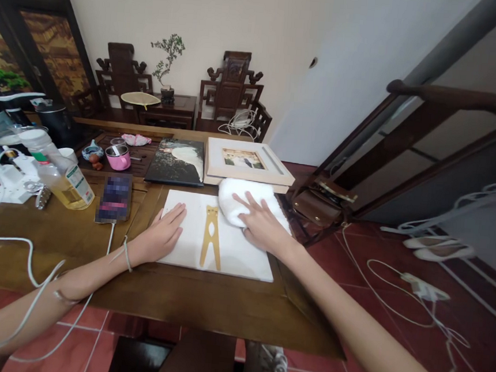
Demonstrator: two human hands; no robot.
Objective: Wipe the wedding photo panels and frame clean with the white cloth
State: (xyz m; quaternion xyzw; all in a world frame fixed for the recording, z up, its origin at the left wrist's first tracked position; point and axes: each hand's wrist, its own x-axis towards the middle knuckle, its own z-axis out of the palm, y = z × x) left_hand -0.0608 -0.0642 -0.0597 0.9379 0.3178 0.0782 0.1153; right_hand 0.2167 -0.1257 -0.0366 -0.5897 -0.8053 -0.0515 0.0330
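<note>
A white board [233, 254], the back of a picture frame, lies flat on the wooden table [203, 303] with a gold stand leg [211, 236] along its middle. My left hand [163, 235] rests flat on the board's left edge, fingers stretched out. My right hand [262, 222] presses a white cloth [238, 195] onto the board's upper right part, fingers spread over it.
A white framed photo [245, 161] and a dark photo print [178, 161] lie just beyond the board. A phone [114, 198], a bottle [64, 177], a pink pot [118, 157], chargers and white cables sit at left. Chairs stand at the back wall, a stair railing at right.
</note>
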